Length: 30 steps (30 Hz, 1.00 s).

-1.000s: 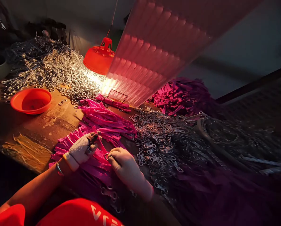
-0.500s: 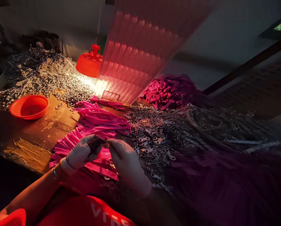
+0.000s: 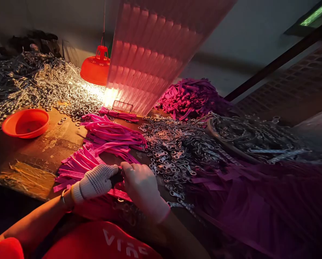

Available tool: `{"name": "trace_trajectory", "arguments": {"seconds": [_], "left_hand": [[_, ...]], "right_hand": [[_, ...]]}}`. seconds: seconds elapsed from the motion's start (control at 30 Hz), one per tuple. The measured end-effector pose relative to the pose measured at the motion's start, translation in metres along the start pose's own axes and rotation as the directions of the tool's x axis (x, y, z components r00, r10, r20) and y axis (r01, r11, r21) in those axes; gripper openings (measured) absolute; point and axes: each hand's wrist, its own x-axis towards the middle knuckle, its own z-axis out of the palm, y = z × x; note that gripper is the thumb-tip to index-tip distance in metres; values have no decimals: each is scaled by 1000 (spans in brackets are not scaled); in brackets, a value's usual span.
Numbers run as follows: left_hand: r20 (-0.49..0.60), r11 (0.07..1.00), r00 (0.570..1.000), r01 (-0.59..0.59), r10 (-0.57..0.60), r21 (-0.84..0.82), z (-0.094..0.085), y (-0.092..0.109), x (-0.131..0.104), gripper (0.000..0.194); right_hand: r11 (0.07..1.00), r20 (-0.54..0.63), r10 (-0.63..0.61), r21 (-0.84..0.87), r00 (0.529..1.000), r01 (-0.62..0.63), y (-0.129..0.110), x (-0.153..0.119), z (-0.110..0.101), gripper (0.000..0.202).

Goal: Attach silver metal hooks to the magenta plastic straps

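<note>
The desk (image 3: 62, 136) is lit by a red lamp (image 3: 94, 70). The left hand (image 3: 94, 181) and right hand (image 3: 141, 185), apart a second ago, are now brought together above pink straps (image 3: 77, 163), suggesting two-handed work; neither grip's closure can be told.

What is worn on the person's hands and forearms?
The left hand wears a pale glove with small dark dots and a yellowish cuff edge; a bracelet circles that wrist. The right hand wears a pale, plain-looking one with a pinkish edge. The left forearm is bare; the right is shadowed.
</note>
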Motion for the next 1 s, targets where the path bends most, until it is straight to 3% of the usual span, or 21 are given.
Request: {"name": "trace_trajectory", "arguments": {"seconds": [0.07, 0.13, 0.2, 0.3, 0.4, 0.53, 0.6, 0.7, 0.8, 0.87, 0.93, 1.0], "left_hand": [[27, 989, 996, 92, -89, -115, 0, 0, 1, 22], [19, 972, 990, 140, -139, -190, 0, 0, 0, 29], [-32, 984, 996, 82, -88, -156, 2, -3, -1, 29], [-51, 1000, 999, -2, 1, -28, 8, -10, -3, 21], [-13, 997, 1000, 27, -27, 66, 14, -16, -3, 19], [41, 990, 999, -9, 3, 142, 10, -10, 4, 19], [113, 974, 991, -95, 73, 203, -5, -1, 9, 17], [171, 920, 975, -193, 142, 340, -45, 11, 12, 16], [105, 876, 992, -109, 67, 470, -88, 13, 8, 17], [64, 902, 998, -41, 15, 429, -101, 7, 3, 15], [-39, 963, 997, 70, -62, 259, -96, -2, -1, 17], [-107, 975, 971, 206, -214, -80, -79, -9, -3, 25]], "right_hand": [[994, 33, 78, 75, 996, -80, 2, 0, -1, 21], [978, 159, 110, 160, 981, -135, 5, 1, -2, 36], [959, 313, 128, 204, 941, -198, 6, 2, -2, 46], [949, 471, 145, 182, 870, -257, 7, 3, 1, 27], [980, 523, 93, 105, 847, -172, 4, 2, 2, 11], [999, 464, 3, 42, 886, -26, 2, 0, 4, 18], [999, 388, 11, 36, 922, -27, 3, -3, 6, 23], [993, 248, 90, 53, 965, -106, 8, -10, 8, 27], [962, 225, 192, 150, 955, -228, 19, -21, 2, 26], [920, 319, 153, 300, 935, -253, 35, -30, 1, 28], [873, 385, 153, 378, 910, -307, 55, -38, 8, 29], [854, 428, 337, 235, 838, -464, 76, -43, 25, 26]]}}
